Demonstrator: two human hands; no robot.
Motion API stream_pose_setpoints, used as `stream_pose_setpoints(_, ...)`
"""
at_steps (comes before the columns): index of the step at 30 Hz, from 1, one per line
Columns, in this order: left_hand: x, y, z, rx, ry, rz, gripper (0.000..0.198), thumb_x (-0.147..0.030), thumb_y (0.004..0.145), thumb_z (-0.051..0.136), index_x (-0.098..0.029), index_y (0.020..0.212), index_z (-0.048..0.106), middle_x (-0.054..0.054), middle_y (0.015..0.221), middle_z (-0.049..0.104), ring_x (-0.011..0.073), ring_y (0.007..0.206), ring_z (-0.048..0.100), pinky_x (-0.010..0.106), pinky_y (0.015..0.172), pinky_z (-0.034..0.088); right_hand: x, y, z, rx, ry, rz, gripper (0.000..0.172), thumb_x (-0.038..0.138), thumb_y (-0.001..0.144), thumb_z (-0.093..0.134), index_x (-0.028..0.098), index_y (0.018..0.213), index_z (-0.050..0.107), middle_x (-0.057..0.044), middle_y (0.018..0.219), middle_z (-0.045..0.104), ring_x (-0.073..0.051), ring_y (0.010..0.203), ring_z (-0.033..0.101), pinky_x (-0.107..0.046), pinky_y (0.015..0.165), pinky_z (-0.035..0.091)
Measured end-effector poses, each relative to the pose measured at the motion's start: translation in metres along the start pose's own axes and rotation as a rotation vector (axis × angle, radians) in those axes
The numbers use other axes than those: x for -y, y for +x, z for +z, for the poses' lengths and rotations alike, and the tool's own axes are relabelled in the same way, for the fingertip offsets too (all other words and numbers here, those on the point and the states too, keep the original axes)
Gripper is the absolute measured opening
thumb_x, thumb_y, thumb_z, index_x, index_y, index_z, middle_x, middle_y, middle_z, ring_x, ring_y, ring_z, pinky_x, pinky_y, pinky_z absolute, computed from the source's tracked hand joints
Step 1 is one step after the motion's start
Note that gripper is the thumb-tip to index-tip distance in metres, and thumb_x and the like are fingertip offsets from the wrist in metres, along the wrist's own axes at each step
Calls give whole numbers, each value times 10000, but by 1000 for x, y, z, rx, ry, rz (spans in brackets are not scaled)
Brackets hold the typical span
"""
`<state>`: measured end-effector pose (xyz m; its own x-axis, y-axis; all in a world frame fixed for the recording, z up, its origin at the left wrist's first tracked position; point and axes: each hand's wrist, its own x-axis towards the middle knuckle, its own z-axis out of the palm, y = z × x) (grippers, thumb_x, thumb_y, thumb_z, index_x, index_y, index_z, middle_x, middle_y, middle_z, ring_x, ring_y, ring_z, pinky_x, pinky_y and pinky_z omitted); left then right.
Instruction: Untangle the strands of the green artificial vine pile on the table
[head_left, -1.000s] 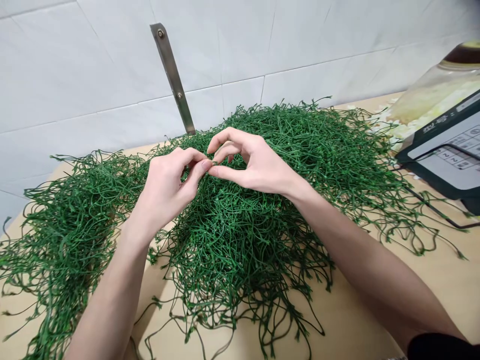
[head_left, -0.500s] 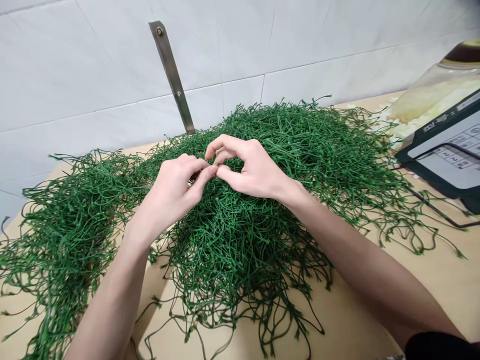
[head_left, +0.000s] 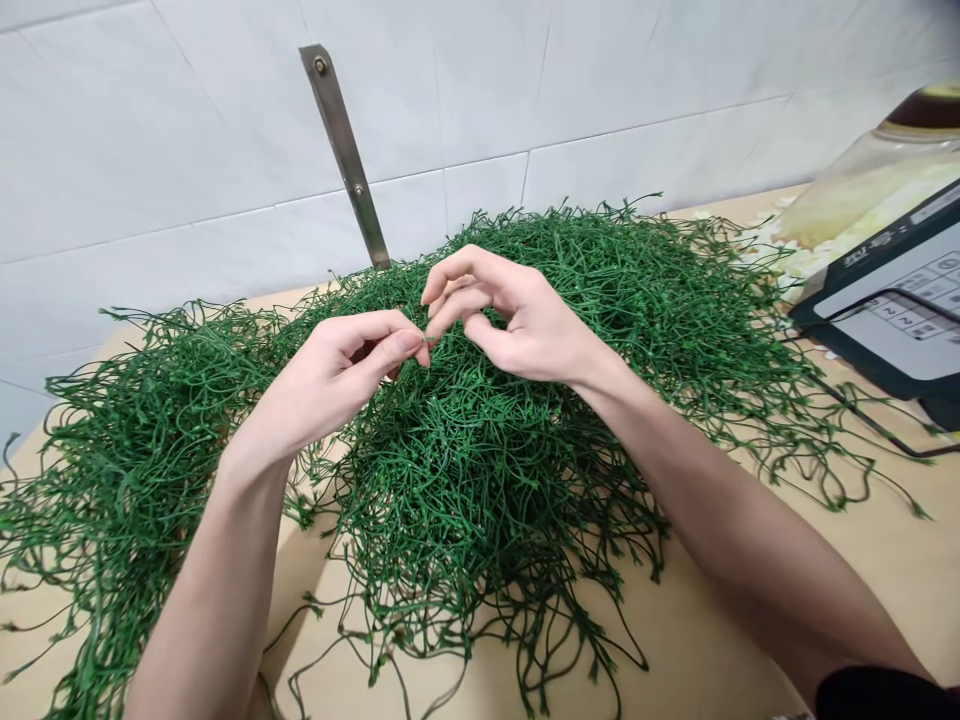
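In the middle of the head view, my left hand (head_left: pixel 341 375) is closed in a pinch, thumb against index finger. A small bit of a green artificial stem (head_left: pixel 426 340) shows at its fingertips; the rest of that stem is hidden. Close to the right of it is my right hand (head_left: pixel 517 315), its fingers curved and apart. One of its fingertips is at the stem's end, and I cannot tell if they touch. Below both hands spreads a large tangled heap of thin green artificial stems (head_left: pixel 480 500), with small leafy tips.
Another pile of green stems (head_left: pixel 150 470) lies at the left. A metal strip (head_left: pixel 345 155) with bolts stands against the white tiled wall (head_left: pixel 600 80). At the right are a dark-framed panel with a label (head_left: pixel 900 300), a clear container (head_left: pixel 847 190) and white petals (head_left: pixel 757 245) on the wooden table (head_left: pixel 705 640).
My right hand has lifted slightly and drawn its thumb back from the left fingertips. My left hand has shifted a little to the left and still pinches.
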<state>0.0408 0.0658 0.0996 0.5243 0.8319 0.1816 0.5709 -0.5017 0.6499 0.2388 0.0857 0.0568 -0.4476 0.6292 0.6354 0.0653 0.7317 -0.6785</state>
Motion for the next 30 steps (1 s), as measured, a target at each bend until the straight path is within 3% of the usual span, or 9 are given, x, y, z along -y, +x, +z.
stream_pose_setpoints(3, -1, 1, 2, -70, 9, -53, 296, -369, 936, 506, -163, 826, 688, -9, 618, 532, 82, 479, 337, 231, 428, 274, 1, 2, -2, -93, -84, 26, 265, 69, 727, 471, 150, 970, 541, -25, 917, 662, -149, 894, 648, -342, 873, 471)
stream_pose_setpoints(7, 2, 3, 7, -96, -3, -47, 274, -364, 933, 510, -161, 917, 692, 22, 744, 613, 83, 507, 358, 240, 444, 297, 4, 3, 0, -106, -137, 103, 101, 170, 769, 570, 157, 867, 555, -23, 851, 666, -154, 829, 606, -354, 829, 441)
stream_pose_setpoints(15, 9, 6, 10, -212, -138, 7, 66, -268, 845, 617, -212, 878, 627, 27, 770, 622, 137, 660, 533, 279, 562, 438, 4, 4, 3, -37, 112, 178, 238, 175, 730, 626, 161, 922, 487, -9, 834, 645, -150, 834, 616, -329, 772, 423)
stream_pose_setpoints(21, 5, 4, 10, -159, -35, 16, 108, -301, 855, 618, -193, 858, 614, 13, 742, 612, 117, 609, 499, 259, 534, 412, 5, 2, 8, -37, 99, 187, 232, 134, 710, 570, 202, 889, 441, 51, 709, 561, -118, 687, 542, -321, 718, 433)
stream_pose_setpoints(26, -1, 3, 9, 5, 216, 65, 317, -279, 916, 479, -170, 623, 527, -48, 520, 380, 85, 490, 310, 244, 481, 284, 7, 2, 12, -37, 31, 196, 245, 134, 683, 561, 203, 880, 431, 80, 608, 505, -115, 646, 513, -314, 677, 412)
stream_pose_setpoints(30, -2, 2, 11, -7, 290, 161, 280, -232, 897, 463, -153, 662, 592, -37, 542, 449, 79, 489, 335, 238, 503, 293, 6, 1, 12, 68, 60, 252, 254, 151, 725, 555, 198, 944, 437, 107, 548, 448, -96, 558, 439, -290, 600, 369)
